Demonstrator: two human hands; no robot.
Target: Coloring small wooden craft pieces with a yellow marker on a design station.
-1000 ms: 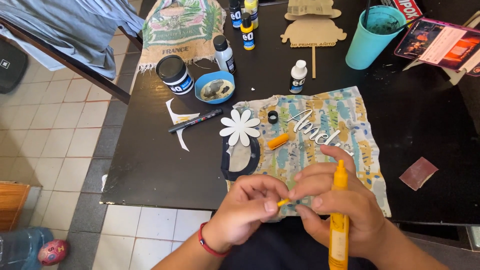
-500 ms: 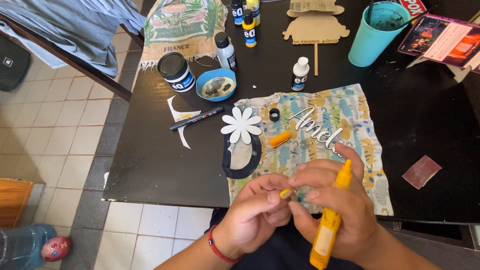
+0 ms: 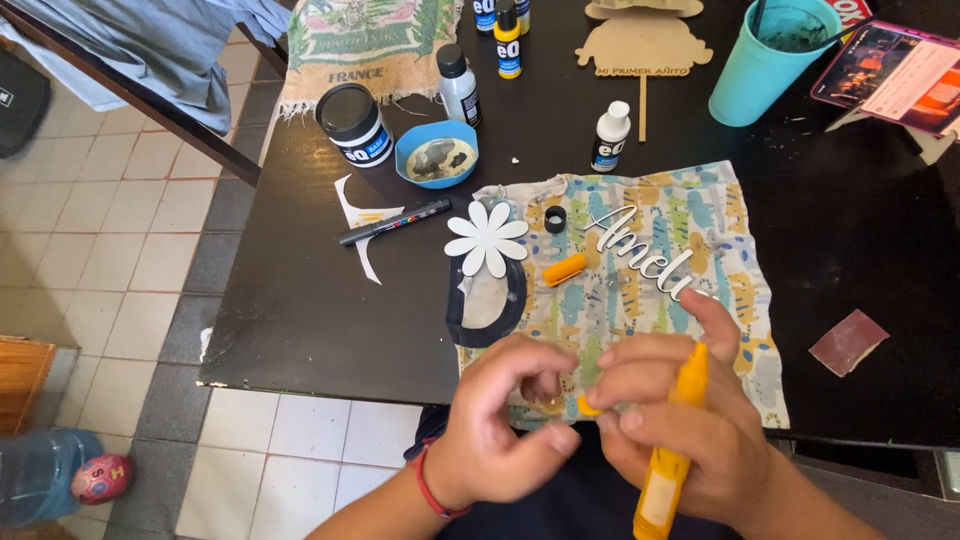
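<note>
Table: a black table [image 3: 320, 320] fills most of the view, its top glossy and scuffed.
Floor: pale square tiles [image 3: 130, 215] with grey tiles along the table's edge.
Furniture: a dark bar [image 3: 150, 110], perhaps a chair back, carries a light blue cloth [image 3: 160, 45].
Corner: a wooden piece [image 3: 25, 385] stands at the left edge.
Light: even daylight, soft reflections on the tabletop.
</note>
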